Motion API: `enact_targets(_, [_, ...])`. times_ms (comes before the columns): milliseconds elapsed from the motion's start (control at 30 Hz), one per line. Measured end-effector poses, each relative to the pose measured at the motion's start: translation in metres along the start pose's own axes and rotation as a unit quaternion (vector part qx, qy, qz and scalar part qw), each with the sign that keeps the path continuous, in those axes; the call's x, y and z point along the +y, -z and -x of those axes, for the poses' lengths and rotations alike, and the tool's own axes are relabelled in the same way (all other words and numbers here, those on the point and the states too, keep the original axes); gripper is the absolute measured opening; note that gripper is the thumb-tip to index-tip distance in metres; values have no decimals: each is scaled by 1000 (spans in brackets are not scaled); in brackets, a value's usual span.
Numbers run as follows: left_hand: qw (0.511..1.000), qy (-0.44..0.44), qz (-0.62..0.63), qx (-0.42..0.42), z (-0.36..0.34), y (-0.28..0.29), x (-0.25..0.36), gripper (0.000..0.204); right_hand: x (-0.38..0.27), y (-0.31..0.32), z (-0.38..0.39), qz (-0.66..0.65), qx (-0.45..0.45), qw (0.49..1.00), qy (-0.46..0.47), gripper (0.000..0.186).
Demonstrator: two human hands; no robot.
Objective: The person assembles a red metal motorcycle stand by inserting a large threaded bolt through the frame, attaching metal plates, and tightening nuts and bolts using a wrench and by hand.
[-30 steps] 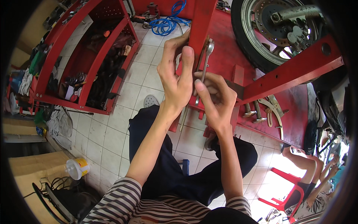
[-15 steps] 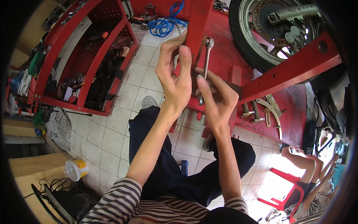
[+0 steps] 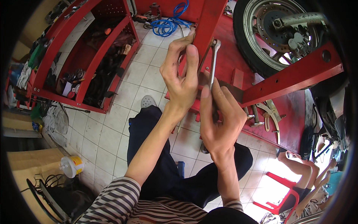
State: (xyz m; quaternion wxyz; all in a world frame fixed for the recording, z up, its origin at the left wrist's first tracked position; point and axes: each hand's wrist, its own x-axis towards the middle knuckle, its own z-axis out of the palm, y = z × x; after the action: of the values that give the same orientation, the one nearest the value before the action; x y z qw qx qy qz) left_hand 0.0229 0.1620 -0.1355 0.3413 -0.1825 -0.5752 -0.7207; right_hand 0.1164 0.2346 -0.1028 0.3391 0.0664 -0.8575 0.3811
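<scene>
My left hand has its fingers curled against the side of the upright red steel post, thumb extended upward along it; the fingertips are partly hidden. Just right of the post, my right hand pinches a silver combination wrench between thumb and fingers. The wrench stands lengthwise away from me, its upper end at a small fitting beside a thin brassy rod along the post, too small to make out clearly. A red crossbeam runs to the right just beyond my right hand.
A motorcycle wheel is upper right, metal parts on the red platform. Left are a red tool cart, a white bucket and blue hose. At lower right another person's leg is beside a red plastic chair.
My right hand has turned, showing more of its back, and its fingers have closed further along the wrench. The wrench and my left hand appear slightly further right, as the whole view has shifted a little.
</scene>
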Motion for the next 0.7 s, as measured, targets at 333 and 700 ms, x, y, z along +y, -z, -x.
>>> enact_targets(333, [1000, -5, -3, 0, -1, 2, -3, 21, -12, 20, 5, 32, -39, 999, 19, 45])
enact_targets(700, [1000, 7, -7, -10, -2, 3, 2, 20, -16, 25, -12, 3, 46, 995, 89, 8])
